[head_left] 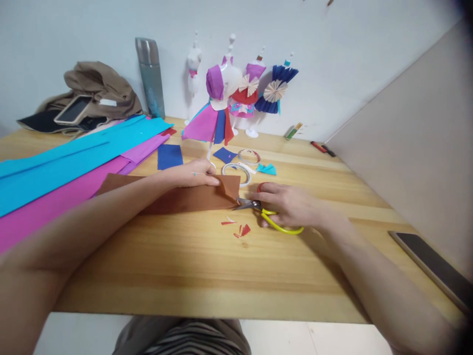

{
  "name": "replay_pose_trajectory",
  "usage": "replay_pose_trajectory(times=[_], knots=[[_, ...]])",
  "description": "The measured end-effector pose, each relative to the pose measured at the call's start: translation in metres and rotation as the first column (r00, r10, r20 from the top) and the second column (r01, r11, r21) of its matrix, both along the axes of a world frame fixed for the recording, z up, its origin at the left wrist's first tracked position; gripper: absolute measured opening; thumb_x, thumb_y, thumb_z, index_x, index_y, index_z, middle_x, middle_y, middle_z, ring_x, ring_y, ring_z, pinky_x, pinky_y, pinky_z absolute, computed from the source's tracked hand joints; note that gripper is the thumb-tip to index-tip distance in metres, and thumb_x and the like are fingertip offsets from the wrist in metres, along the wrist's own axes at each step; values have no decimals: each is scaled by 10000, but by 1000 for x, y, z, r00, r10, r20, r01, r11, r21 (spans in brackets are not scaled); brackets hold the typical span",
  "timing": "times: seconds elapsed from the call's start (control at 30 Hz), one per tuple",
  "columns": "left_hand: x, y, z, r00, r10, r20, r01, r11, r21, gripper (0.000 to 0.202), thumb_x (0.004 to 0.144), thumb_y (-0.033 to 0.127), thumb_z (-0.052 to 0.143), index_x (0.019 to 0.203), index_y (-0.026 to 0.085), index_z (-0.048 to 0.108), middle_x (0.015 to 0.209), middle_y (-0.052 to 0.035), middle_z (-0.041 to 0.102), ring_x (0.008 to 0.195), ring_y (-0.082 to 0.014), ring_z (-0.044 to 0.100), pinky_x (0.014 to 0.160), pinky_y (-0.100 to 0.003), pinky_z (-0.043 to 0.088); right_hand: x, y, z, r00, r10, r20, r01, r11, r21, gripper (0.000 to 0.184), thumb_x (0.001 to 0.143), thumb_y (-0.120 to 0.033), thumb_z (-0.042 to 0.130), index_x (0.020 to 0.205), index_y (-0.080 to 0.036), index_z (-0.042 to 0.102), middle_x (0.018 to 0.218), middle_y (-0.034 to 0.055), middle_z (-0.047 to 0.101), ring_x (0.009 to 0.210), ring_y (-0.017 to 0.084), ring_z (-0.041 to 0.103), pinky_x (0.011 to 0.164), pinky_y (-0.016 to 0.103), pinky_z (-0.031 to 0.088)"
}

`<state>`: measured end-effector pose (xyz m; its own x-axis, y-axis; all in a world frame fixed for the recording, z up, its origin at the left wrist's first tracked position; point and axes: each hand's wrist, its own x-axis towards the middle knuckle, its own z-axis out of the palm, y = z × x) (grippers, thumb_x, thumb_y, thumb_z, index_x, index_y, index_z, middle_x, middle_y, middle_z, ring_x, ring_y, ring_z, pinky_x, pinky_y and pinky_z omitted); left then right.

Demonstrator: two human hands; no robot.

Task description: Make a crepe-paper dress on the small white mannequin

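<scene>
A long brown sheet of crepe paper lies across the middle of the table. My left hand pinches its upper edge near the right end, where the sheet is creased and partly lifted. In my right hand is a pair of scissors with one yellow and one red handle loop. The blades stand apart at the sheet's right edge, close to its lower corner. Small red scraps lie below the blades. Just behind the sheet are a white tape roll and a second tape roll.
Blue crepe paper and magenta crepe paper cover the left side. Several dressed mini mannequins stand by the wall, with a bottle and a brown cloth bag to their left. A phone lies at right.
</scene>
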<state>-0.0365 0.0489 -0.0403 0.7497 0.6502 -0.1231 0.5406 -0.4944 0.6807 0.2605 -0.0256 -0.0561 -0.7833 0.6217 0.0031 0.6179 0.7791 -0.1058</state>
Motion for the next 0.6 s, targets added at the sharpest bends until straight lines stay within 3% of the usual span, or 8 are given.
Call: replay_pose_trajectory(times=[0.33, 0.6], knots=[[-3, -8, 10, 997, -77, 25, 75, 992, 99, 393, 884, 460, 495, 627, 182, 387, 643, 22, 383, 592, -116, 377, 560, -273, 234, 12, -3, -3, 997, -72, 4, 71, 997, 18, 507, 839, -398, 651, 1304, -199, 619, 1170, 142, 663, 1012, 295, 673, 846, 454, 578], [-1, -5, 17, 999, -24, 26, 24, 1000, 15, 392, 845, 460, 543, 610, 187, 387, 605, 30, 356, 542, -99, 331, 520, -264, 215, 13, -6, -3, 999, -38, -5, 38, 998, 40, 558, 849, -436, 635, 1354, -204, 588, 1163, 154, 641, 1039, 294, 644, 869, 450, 562]])
